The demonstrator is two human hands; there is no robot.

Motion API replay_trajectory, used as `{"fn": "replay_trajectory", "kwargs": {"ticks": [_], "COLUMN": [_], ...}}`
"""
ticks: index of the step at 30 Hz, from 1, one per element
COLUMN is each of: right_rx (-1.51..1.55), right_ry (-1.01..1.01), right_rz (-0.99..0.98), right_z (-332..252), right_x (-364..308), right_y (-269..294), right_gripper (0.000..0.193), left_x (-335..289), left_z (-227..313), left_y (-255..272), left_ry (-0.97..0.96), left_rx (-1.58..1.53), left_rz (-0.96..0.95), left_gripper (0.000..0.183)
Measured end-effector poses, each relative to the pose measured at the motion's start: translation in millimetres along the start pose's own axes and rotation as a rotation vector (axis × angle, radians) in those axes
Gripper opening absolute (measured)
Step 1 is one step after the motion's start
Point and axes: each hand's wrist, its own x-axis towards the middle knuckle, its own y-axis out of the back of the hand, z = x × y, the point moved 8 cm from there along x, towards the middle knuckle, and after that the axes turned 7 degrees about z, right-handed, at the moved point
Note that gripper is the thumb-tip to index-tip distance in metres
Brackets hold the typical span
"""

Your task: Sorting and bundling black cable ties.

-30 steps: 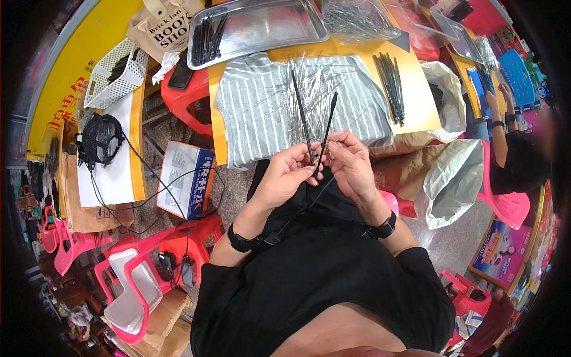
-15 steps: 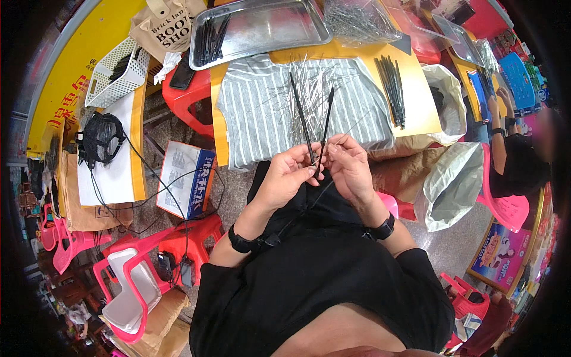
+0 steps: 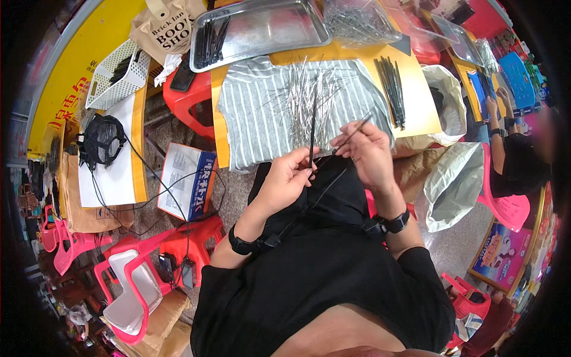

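Observation:
My left hand point(image 3: 289, 180) pinches a thin black stick point(image 3: 312, 132), which points away from me over the striped cloth. To its right, my right hand point(image 3: 367, 153) has its fingers closed on a second dark stick point(image 3: 360, 124), slanted up to the right. The lower ends of both sticks come near each other between the hands. Beyond the hands, a loose heap of fine silvery wires point(image 3: 304, 98) lies on the grey and white striped cloth point(image 3: 250, 125). What exactly the sticks are is too small to tell.
A metal tray point(image 3: 262, 44) with black sticks stands at the back, beside a clear bag of wires point(image 3: 360, 24). More black sticks point(image 3: 391, 92) lie on the right. A white basket point(image 3: 118, 77), a box point(image 3: 187, 181) and black cables surround my left; an open sack point(image 3: 455, 190) is at right.
My right hand has moved up and to the right, and its stick now slants outward. The left hand's stick has swung from leaning left to nearly upright.

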Motion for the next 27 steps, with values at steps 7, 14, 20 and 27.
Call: {"fn": "replay_trajectory", "kwargs": {"ticks": [7, 14, 20, 27], "right_rx": [-0.116, -0.211, -0.195, -0.205], "right_ry": [-0.079, 0.012, 0.020, 0.156], "right_rz": [-0.027, -0.032, -0.037, -0.052], "right_z": [-48, -39, -40, -42], "right_x": [11, 5, 0, -1], "right_y": [5, -6, -12, -6], "right_gripper": [0.020, 0.024, 0.022, 0.022], "left_x": [-6, 1, 2, 3], "left_z": [0, -15, -22, -19], "left_y": [4, -16, -20, -14], "left_ry": [-0.028, 0.293, 0.383, 0.291], "left_rx": [0.303, -0.321, -0.545, -0.415], "left_rz": [-0.051, -0.153, -0.163, -0.108], "left_gripper": [0.037, 0.019, 0.014, 0.018]}}
